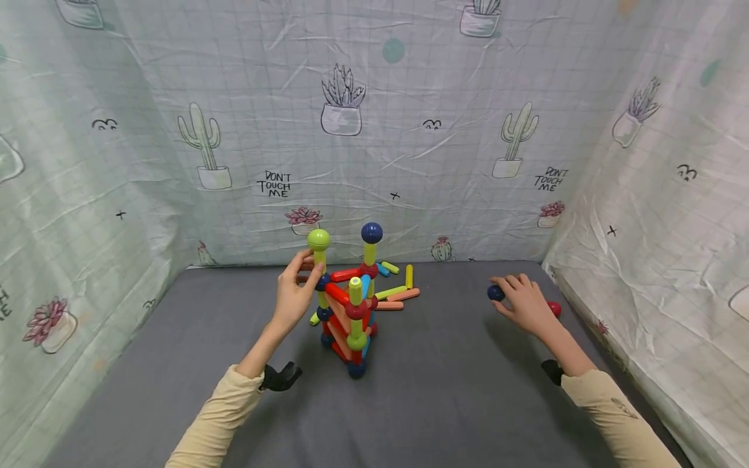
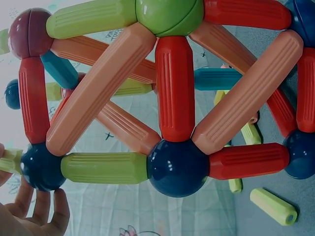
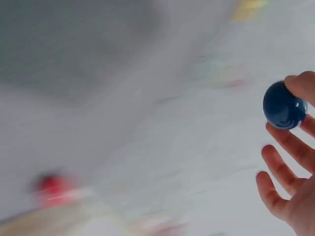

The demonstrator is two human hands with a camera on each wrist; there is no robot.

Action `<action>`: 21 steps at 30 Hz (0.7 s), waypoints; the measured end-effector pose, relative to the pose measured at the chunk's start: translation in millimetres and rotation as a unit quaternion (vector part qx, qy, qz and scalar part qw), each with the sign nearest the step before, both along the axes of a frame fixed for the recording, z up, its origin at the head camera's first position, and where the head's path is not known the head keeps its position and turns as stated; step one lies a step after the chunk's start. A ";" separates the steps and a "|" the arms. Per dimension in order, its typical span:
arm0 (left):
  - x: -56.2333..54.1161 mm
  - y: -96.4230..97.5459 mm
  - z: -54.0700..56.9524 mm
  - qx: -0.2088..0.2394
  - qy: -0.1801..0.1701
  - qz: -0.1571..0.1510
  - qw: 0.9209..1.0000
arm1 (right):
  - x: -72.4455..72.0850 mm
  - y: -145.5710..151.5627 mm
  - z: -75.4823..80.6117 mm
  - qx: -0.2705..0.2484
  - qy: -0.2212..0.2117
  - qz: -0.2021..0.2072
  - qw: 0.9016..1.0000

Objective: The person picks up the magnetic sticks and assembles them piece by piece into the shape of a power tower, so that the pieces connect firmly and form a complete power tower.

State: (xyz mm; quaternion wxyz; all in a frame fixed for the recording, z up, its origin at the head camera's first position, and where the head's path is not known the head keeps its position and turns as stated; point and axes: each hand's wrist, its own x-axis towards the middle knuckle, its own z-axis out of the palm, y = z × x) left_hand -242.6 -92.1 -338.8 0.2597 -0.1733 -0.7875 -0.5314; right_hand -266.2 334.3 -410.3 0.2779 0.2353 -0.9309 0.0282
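Note:
A tower of coloured magnetic rods and balls (image 1: 356, 309) stands left of the middle of the table. My left hand (image 1: 294, 292) pinches an upright yellow-green rod (image 1: 319, 258) on its far left corner, between a green ball (image 1: 318, 239) above and a dark blue ball (image 1: 322, 281) below. In the left wrist view, the fingertips (image 2: 59, 211) of that hand curl close beside the dark blue ball (image 2: 43, 167). Over the right side of the table, my right hand (image 1: 525, 304) holds another blue ball (image 1: 495, 292) between thumb and fingers; its other fingers (image 3: 278, 169) spread apart.
Behind the tower lie several loose rods, among them a yellow one (image 1: 409, 276) and an orange one (image 1: 390, 305). A red ball (image 1: 554, 309) sits near the right table edge, past my right hand. Printed cloth (image 1: 404, 156) hangs around the grey table (image 1: 445, 390).

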 end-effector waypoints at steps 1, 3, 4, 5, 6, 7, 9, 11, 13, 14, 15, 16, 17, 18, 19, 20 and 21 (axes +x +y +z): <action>0.2 -0.5 0.0 0.000 0.000 -0.001 1.000 | 3.4 -16.8 14.9 -0.018 0.001 0.024 1.000; 0.6 -1.1 0.3 -0.002 0.000 -0.003 1.000 | 13.0 -50.3 46.1 -0.053 0.005 0.077 0.996; 0.8 -1.4 0.5 -0.003 0.000 -0.004 1.000 | 18.1 -66.1 61.1 -0.066 0.011 0.106 0.992; 0.9 -1.7 0.6 -0.003 0.000 -0.005 1.000 | 23.2 -81.4 75.4 -0.078 0.017 0.135 0.988; 0.9 -2.0 0.6 -0.004 0.001 -0.005 1.000 | 28.0 -95.8 88.5 -0.087 0.025 0.162 0.983; 1.1 -2.2 0.7 -0.004 0.001 -0.005 1.000 | 32.3 -109.4 100.4 -0.093 0.033 0.189 0.977; 1.4 -2.8 0.2 -0.003 0.000 -0.004 1.000 | 40.2 -134.8 120.6 -0.099 0.047 0.235 0.966; 1.9 -3.4 -0.3 -0.001 -0.003 -0.003 1.000 | 45.4 -156.9 134.5 -0.098 0.056 0.272 0.956; 2.5 -3.7 -0.8 0.000 -0.006 -0.003 1.000 | 48.2 -175.1 142.4 -0.089 0.061 0.295 0.949; 2.8 -3.7 -1.0 0.000 -0.008 -0.004 1.000 | 48.7 -182.7 144.3 -0.084 0.062 0.302 0.948; 3.1 -3.7 -1.0 0.001 -0.008 -0.005 1.000 | 48.4 -189.2 145.0 -0.079 0.063 0.306 0.947; 3.3 -3.6 -0.9 0.000 -0.008 -0.006 1.000 | 47.7 -195.0 144.9 -0.072 0.063 0.309 0.946; 3.5 -3.6 -0.9 0.000 -0.008 -0.006 1.000 | 46.4 -200.0 143.8 -0.066 0.063 0.308 0.947; 3.6 -3.7 -0.9 0.000 -0.007 -0.007 1.000 | 44.8 -204.4 142.0 -0.059 0.061 0.309 0.947; 3.8 -3.9 -0.8 0.001 -0.006 -0.006 1.000 | 43.0 -208.1 139.9 -0.052 0.059 0.309 0.948; 4.1 -4.1 -0.8 0.001 -0.006 -0.006 1.000 | 41.3 -211.3 137.4 -0.043 0.057 0.307 0.949; 4.3 -4.5 -0.6 0.001 -0.005 -0.006 1.000 | 39.5 -213.9 135.0 -0.036 0.054 0.308 0.949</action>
